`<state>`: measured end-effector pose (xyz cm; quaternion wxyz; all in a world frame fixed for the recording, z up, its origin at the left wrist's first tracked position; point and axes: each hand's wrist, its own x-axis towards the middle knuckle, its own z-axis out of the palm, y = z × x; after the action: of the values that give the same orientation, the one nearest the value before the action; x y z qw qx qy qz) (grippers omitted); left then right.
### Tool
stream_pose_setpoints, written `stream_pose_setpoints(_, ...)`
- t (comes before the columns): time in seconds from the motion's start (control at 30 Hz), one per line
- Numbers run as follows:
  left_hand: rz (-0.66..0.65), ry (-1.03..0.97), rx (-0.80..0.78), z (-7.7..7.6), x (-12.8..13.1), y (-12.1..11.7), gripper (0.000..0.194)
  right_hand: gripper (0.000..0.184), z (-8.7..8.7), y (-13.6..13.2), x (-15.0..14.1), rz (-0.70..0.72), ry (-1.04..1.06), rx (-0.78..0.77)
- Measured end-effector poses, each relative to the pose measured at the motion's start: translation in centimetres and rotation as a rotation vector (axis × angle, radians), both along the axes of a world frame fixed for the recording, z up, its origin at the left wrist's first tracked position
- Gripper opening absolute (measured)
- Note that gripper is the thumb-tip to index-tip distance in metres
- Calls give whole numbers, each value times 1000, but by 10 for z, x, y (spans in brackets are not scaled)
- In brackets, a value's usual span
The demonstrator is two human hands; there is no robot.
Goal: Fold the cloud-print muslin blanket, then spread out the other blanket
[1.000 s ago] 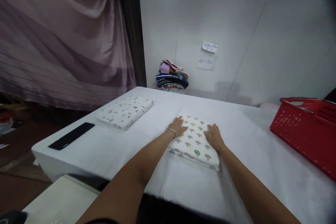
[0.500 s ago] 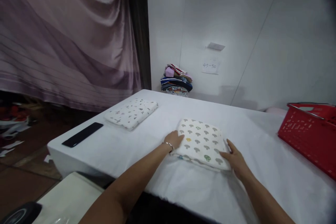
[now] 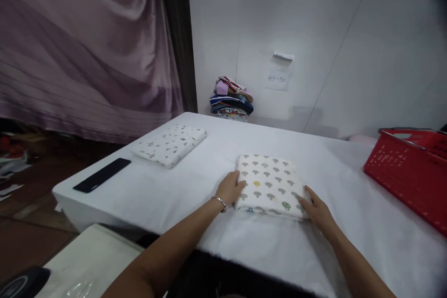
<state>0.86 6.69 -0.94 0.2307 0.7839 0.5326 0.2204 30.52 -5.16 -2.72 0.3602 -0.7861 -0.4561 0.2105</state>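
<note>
A folded white cloth [image 3: 268,184] with grey mushroom prints and a few coloured ones lies flat on the white-covered table [image 3: 223,142]. My left hand [image 3: 230,188], with a silver bracelet at the wrist, grips its left edge, thumb on top. At the near right corner my right hand [image 3: 316,207] holds the cloth, thumb over the upper face and fingers along the side. The undersides of both grips are hidden. Farther left lies a second folded white cloth [image 3: 171,145] with small dark prints, apart from both hands.
A black phone [image 3: 102,175] lies near the table's left edge. On the right stands a red plastic basket [image 3: 407,177]. A pile of folded fabrics [image 3: 232,98] rises behind the table by the wall, below a paper sign [image 3: 277,79]. Pink curtains [image 3: 87,46] hang at left.
The mushroom cloth's edges look straighter and squarer between my hands, which stay at its two sides. The whole view has shifted slightly.
</note>
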Motion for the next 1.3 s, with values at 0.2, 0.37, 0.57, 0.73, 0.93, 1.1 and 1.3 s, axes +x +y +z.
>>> stream_pose_setpoints(0.2, 62, -4, -23, -3, 8, -5, 44, 66, 7, 9, -2, -6, 57, 13)
stream_pose_setpoints(0.37, 38, -61, -142, 5, 17, -21, 48, 66, 13, 35, 22, -1, 15, 29)
stream_pose_setpoints(0.57, 3, -41, -53, 6, 6, -18, 32, 57, 10, 33, 41, -26, -320, 82)
stream_pose_setpoints(0.73, -26, -10, 267, 18, 18, 20, 35, 49, 14, 8, -9, 216, -560, 212)
stream_pose_setpoints(0.93, -201, 263, 234, 15, 59, 52, 50, 54, 8, -3, -65, 649, -686, 173)
stream_pose_setpoints(1.1, -190, 324, 203, -5, 61, 61, 54, 61, 7, -4, -68, 647, -723, 189)
stream_pose_setpoints(1.3, -179, 320, 210, -8, 60, 61, 53, 67, 14, -4, -95, 759, -718, 220)
